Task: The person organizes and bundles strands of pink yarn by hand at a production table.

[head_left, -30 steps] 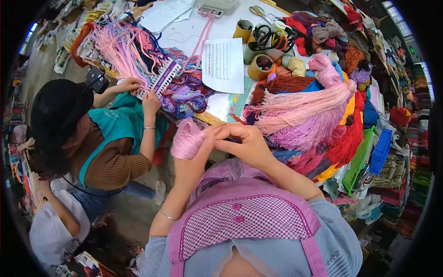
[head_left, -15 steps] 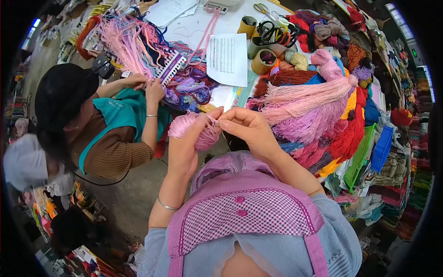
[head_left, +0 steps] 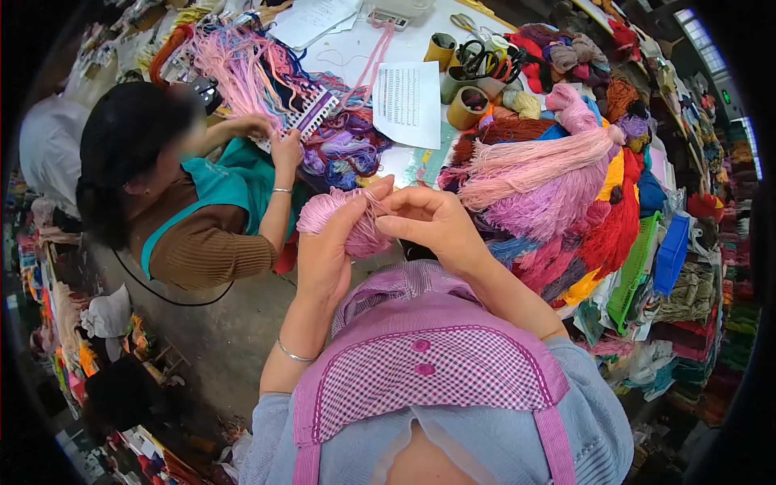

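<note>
A pink skein of thread is gripped in my left hand, its strands bulging out on both sides of the thumb. My right hand is beside it, thumb and forefinger pinched together at the skein's right edge, where a few loose strands run between the two hands. The exact strand under my right fingertips is too small to make out. Both hands are held in front of my body, just short of the table's edge.
On the white table lie a printed sheet, cardboard tubes with scissors, and heaped yarn at right. A co-worker at left handles threads by a punched card. Green and blue baskets stand right.
My right hand has shifted slightly, its fingers closer over the skein's strands. The co-worker and the table appear further right and the co-worker's head is turned more.
</note>
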`<state>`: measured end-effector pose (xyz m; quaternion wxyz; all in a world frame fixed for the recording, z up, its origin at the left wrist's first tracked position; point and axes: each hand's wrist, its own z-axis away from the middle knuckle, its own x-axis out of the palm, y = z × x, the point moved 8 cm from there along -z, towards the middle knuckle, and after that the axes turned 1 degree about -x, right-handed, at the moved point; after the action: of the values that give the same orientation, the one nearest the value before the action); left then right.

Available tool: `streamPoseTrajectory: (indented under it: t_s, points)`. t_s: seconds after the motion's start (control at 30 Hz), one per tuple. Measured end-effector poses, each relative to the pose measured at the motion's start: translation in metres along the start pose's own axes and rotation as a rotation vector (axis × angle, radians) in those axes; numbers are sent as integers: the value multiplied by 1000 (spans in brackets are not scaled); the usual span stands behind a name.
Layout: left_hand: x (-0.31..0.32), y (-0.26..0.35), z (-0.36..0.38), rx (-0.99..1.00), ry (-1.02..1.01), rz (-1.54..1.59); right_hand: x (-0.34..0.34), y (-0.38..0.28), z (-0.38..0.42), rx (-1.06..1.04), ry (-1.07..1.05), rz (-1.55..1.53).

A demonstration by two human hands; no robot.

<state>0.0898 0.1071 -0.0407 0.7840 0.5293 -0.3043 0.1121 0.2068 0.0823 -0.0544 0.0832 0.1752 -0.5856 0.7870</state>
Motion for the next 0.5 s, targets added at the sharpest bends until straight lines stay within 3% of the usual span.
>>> streamPoseTrajectory:
  t_s: [0.07, 0.33, 0.43, 0.5]
  points:
    - [-6, -6, 1, -7, 2, 10, 2, 3, 1, 24, -4, 23]
    - [-5, 4, 12, 33, -33, -44, 5, -7, 3, -217, 7, 139]
    - [-9, 2, 12, 17, -36, -102, 6, -6, 4, -155, -3, 61]
    - [-6, 10, 13, 114, -55, -45, 6, -6, 5, -126, 8, 22]
